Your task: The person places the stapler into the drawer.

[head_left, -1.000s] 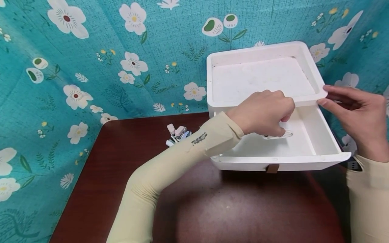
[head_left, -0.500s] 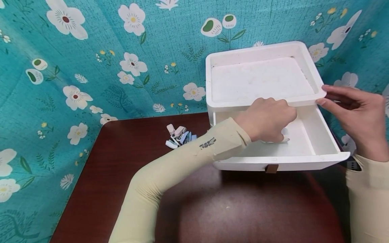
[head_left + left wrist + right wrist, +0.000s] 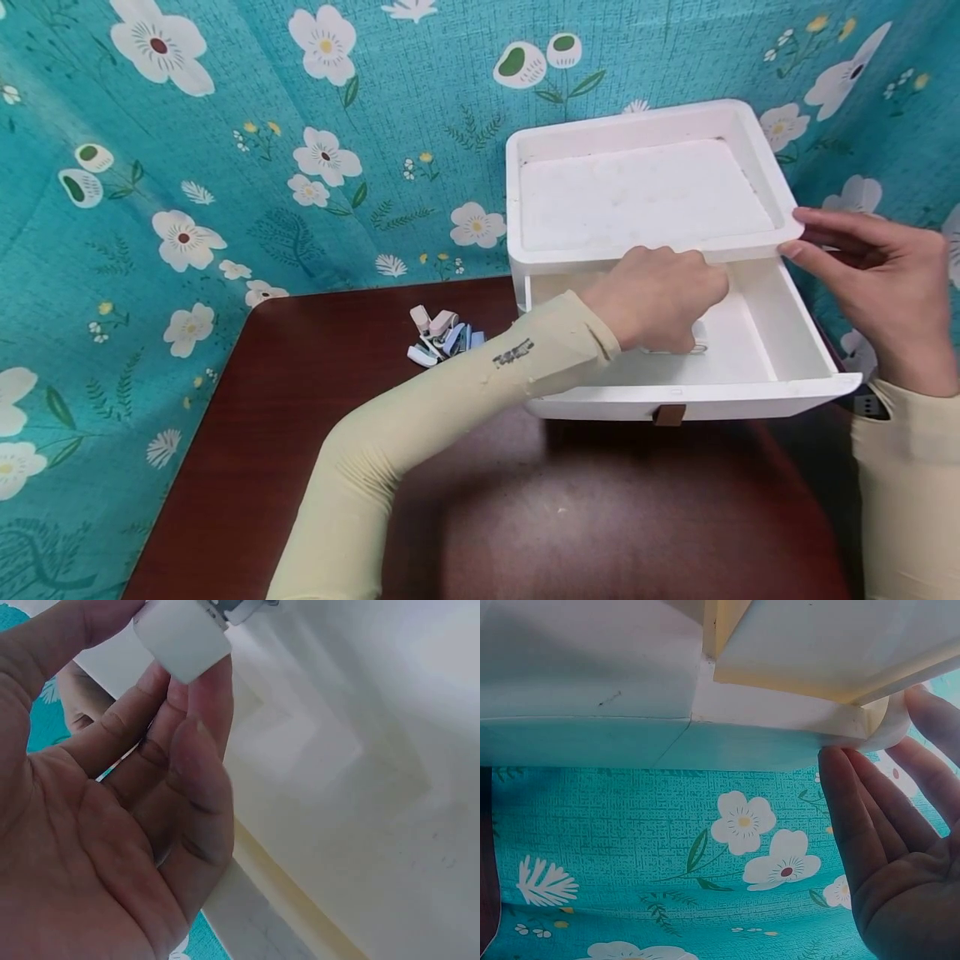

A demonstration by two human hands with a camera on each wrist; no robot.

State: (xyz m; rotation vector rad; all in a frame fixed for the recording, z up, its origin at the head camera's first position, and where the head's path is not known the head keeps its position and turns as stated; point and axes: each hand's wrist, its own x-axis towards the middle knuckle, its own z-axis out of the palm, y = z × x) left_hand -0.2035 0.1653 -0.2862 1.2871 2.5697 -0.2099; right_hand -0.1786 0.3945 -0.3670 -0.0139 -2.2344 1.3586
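My left hand (image 3: 660, 296) is inside the pulled-out drawer (image 3: 738, 367) of a white drawer cabinet (image 3: 652, 200). Its thumb and fingertips pinch a small white mini stapler (image 3: 184, 641), with a metal part showing at one end in the left wrist view. The head view shows only an edge of the stapler below the fingers. At the cabinet's front right corner, my right hand (image 3: 888, 283) grips the top rim between thumb and fingers. In the right wrist view, its fingertips press that corner from both sides.
Several small pink, blue and white staplers (image 3: 442, 337) lie in a pile on the dark red table (image 3: 315, 400), left of the cabinet. A brown tab (image 3: 669, 414) sits on the drawer front. Behind hangs a teal floral curtain (image 3: 405, 108).
My left hand has shifted slightly toward the drawer front and lower, still at the white stapler. The right hand keeps its grip on the corner.
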